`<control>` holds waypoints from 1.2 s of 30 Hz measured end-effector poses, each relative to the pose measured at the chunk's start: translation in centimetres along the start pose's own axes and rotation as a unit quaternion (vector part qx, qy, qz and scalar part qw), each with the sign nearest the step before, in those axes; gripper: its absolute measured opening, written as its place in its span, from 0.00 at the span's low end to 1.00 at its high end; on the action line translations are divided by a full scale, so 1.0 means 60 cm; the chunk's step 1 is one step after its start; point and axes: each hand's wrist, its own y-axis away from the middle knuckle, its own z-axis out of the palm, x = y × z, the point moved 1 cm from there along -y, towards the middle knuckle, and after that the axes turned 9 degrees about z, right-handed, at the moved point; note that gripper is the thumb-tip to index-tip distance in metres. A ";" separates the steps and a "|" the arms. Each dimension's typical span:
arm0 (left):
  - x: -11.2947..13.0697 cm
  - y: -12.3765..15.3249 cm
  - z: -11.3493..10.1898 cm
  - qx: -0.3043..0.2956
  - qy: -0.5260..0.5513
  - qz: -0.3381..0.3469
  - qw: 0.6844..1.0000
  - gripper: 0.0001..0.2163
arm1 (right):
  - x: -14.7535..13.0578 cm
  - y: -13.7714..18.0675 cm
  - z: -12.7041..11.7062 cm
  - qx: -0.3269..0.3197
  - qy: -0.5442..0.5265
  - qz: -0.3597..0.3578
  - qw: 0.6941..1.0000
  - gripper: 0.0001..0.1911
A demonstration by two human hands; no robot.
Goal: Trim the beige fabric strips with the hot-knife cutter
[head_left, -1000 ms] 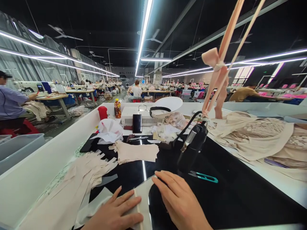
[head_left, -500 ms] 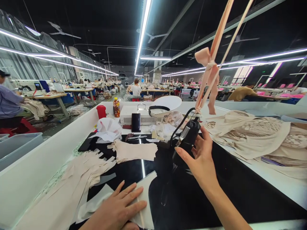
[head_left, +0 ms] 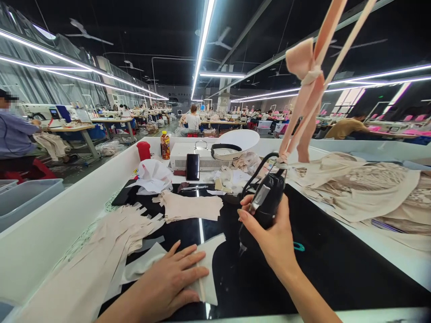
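My left hand (head_left: 173, 278) lies flat with fingers spread on a pale fabric piece (head_left: 208, 269) on the black glossy worktop (head_left: 319, 269). My right hand (head_left: 271, 233) is wrapped round a black hand-held tool (head_left: 264, 204) that hangs by a black cord and a pink ribbon strap (head_left: 308, 89) from above. The tool's tip points down, just above the worktop and to the right of the fabric piece. A teal thread snip (head_left: 298, 246) lies partly hidden behind my right hand.
Stacks of beige cut pieces (head_left: 101, 251) lie at left, another stack (head_left: 191, 207) in the middle, lace garments (head_left: 363, 188) at right. A white machine box (head_left: 202, 161), phone (head_left: 192, 167), bottle (head_left: 164, 145) and red cup (head_left: 143, 150) stand at the back. Other people sit at distant sewing tables.
My right hand left the fabric, rose to the hanging tool, and now grips it and has brought it lower, toward me. My left hand stayed flat on the fabric.
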 end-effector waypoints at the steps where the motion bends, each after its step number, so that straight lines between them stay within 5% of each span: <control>1: 0.000 -0.002 -0.001 -0.005 -0.004 -0.001 1.000 0.20 | -0.001 0.009 0.004 -0.012 -0.018 0.002 1.000 0.23; 7: 0.005 0.000 0.001 0.022 -0.022 0.003 1.000 0.20 | -0.003 0.068 0.020 -0.054 -0.160 0.029 0.985 0.23; 11: 0.022 0.004 0.001 0.045 -0.024 0.010 0.999 0.16 | -0.006 0.096 0.030 -0.071 -0.242 0.040 0.967 0.32; 23: 0.052 -0.034 0.017 0.100 0.071 0.027 0.992 0.02 | -0.013 0.123 0.049 -0.071 -0.257 0.051 0.962 0.35; 36: 0.047 -0.049 0.033 0.141 0.084 0.026 0.986 0.09 | -0.010 0.116 0.050 -0.064 -0.260 0.045 0.962 0.34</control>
